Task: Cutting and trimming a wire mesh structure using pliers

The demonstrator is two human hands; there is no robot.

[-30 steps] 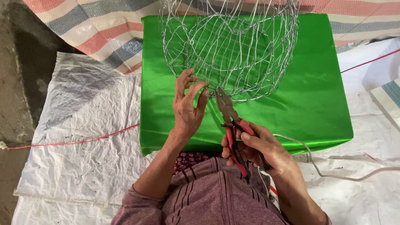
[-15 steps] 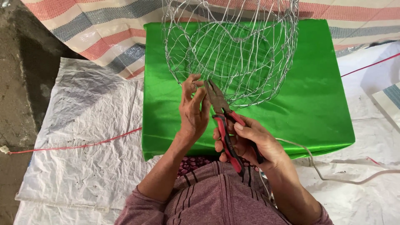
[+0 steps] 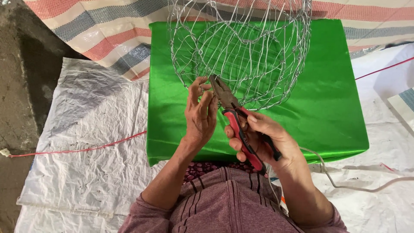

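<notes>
Pliers [image 3: 235, 118] in our right hand [image 3: 263, 138], red and black handles wrapped tight in the fingers, long axis running from lower right up to upper left. Nose points up and left, right at the lower edge of the wire basket [image 3: 239, 47], jaws nearly together at the wire. Our left hand [image 3: 199, 114] sits just beside that nose, fingertips pinching a strand of the mesh at the rim. Basket is a round silver cage, mouth tilted toward us, resting over the green cloth-covered block [image 3: 327, 108]. White woven sheet [image 3: 86, 142] lies underneath, with a thin red cord [image 3: 77, 150] across it.
</notes>
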